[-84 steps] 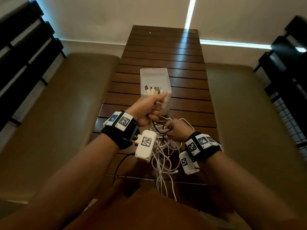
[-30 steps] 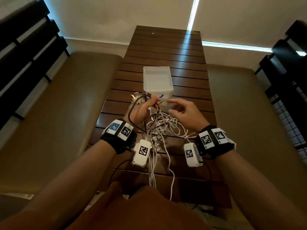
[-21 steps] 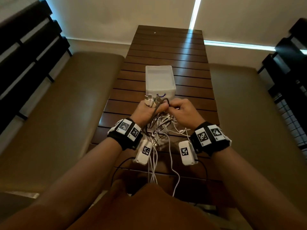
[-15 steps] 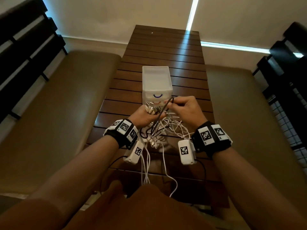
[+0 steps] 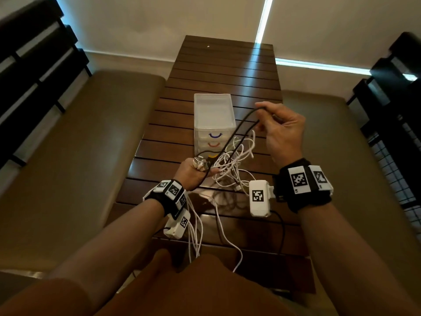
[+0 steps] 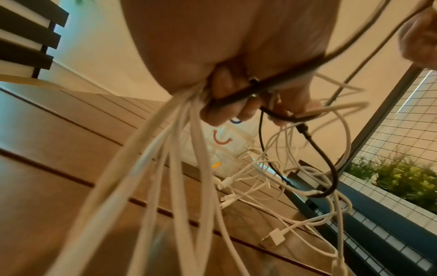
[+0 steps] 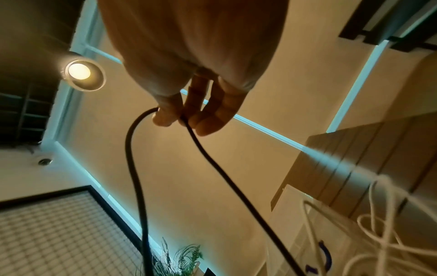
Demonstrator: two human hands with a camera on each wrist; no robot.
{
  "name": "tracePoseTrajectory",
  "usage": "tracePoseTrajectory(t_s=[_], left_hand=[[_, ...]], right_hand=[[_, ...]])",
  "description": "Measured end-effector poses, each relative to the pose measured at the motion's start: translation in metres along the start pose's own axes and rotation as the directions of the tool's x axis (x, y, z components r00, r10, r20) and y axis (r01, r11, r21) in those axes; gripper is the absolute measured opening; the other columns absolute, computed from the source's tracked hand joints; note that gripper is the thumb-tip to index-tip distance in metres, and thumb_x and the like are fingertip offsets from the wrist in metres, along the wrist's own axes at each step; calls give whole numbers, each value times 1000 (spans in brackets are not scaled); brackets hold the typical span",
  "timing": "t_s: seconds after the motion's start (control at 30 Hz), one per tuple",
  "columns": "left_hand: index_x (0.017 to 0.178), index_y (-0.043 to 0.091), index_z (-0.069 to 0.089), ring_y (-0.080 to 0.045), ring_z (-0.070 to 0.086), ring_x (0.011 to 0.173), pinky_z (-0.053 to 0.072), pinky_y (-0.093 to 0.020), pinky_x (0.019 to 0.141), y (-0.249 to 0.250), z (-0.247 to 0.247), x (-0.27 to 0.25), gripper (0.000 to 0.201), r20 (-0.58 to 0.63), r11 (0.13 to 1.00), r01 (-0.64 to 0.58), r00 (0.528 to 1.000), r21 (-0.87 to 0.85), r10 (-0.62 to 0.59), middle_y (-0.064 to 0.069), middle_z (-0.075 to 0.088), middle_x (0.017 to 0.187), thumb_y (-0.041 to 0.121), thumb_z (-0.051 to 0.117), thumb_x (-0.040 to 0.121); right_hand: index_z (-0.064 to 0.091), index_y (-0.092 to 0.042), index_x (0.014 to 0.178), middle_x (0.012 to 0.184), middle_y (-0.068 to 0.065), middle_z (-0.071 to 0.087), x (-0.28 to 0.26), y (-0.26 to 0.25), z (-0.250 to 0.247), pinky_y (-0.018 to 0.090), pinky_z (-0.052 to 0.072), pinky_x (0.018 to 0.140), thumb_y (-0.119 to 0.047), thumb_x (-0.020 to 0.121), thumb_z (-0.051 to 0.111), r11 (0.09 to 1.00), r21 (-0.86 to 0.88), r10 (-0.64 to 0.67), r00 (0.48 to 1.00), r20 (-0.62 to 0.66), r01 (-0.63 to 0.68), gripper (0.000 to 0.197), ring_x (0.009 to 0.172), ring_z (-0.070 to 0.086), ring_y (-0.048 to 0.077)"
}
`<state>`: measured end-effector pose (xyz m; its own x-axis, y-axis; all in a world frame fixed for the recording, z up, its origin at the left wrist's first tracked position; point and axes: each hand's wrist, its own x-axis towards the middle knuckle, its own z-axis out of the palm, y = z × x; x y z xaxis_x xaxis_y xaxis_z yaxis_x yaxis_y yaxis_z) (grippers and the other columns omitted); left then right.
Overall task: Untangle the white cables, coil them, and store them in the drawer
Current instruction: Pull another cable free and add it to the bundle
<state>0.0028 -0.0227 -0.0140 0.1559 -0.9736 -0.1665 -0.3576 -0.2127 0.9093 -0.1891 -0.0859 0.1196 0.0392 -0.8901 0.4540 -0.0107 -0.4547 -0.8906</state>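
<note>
1. White cables (image 5: 230, 165) remain knotted on the slatted wooden table (image 5: 227, 71), just in front of the clear drawer unit (image 5: 213, 117), with several strands trailing off the near edge toward my lap.
2. Risk, as I judge it: the black cable (image 5: 241, 131) I am lifting threads through the white loops, so pulling it higher could cinch the snarl tighter or drag the whole bundle off the table.
3. Another hazard: plug ends bunched in my left fist could slip loose if the pull jerks them.
4. My left hand (image 5: 196, 173) sits low over the table, fingers clamped round the gathered cable ends.
5. My right hand (image 5: 282, 131) is raised up and to the right, thumb and fingers pinching a loop of the black cable.
6. Drawers all look closed, so none is ready to receive a coil.
</note>
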Motion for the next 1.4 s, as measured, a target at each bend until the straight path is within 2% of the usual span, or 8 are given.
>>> tracePoseTrajectory(t_s=[0.2,0.37,0.5,0.63,0.87,1.03,1.2,1.4], left_hand=[[106,14,73,-13,65,80,48,-16,72,17,-26,-2,32,174,977,57,984,-204,-21,-7,68,97,0,74,77],[106,0,68,5,52,44,38,-7,48,56,-11,-15,20,-76,934,-77,996,-349,54,12,63,55,-4,63,87],[87,10,74,-27,70,78,58,-44,71,75,19,-14,5,-158,936,-181,978,-303,139,-10,74,81,13,71,84],[95,3,71,-30,69,87,56,-46,79,78,31,-6,17,-51,942,-188,982,-277,181,-16,72,93,15,73,83],[59,13,55,2,51,47,38,-14,54,58,65,-10,31,72,996,-3,997,-84,9,7,53,55,12,72,85],[68,8,66,-12,60,64,49,-30,60,48,54,-4,22,123,991,47,992,-127,-32,-7,62,68,24,73,81],[98,20,72,-18,66,79,53,-36,74,54,37,-5,15,71,942,-16,997,-336,43,-6,73,90,19,64,86],[98,3,69,-4,50,42,35,-16,35,66,7,-17,27,-93,807,11,992,-590,-82,-6,59,74,25,52,98]], right_hand=[[72,-12,102,85,3,64,8,10,-1,21,50,71,-5,84,69,992,-122,-21,983,182,43,19,76,58,1],[73,-16,98,78,-11,65,1,18,8,27,56,65,-3,82,72,994,-95,82,951,298,-56,20,71,61,7],[72,-9,97,82,-5,69,-7,11,17,37,61,66,2,85,67,978,31,174,896,409,-205,17,77,68,19],[70,-1,102,91,17,68,-7,3,13,42,60,67,-2,88,64,969,63,196,903,382,-237,15,78,65,29],[70,-16,93,72,-7,65,0,-22,9,35,60,62,-1,93,56,970,198,86,962,258,-140,20,64,63,10],[61,-25,114,82,-2,64,-6,-7,1,32,56,68,-7,94,54,851,439,232,956,180,-290,28,74,63,15],[60,-11,121,99,-4,64,-50,38,1,17,49,76,-15,96,55,924,-212,378,835,399,-317,25,85,62,0],[72,-25,110,99,-10,72,-74,76,-21,26,52,83,-31,92,62,792,-583,511,717,473,-180,22,90,66,3]])
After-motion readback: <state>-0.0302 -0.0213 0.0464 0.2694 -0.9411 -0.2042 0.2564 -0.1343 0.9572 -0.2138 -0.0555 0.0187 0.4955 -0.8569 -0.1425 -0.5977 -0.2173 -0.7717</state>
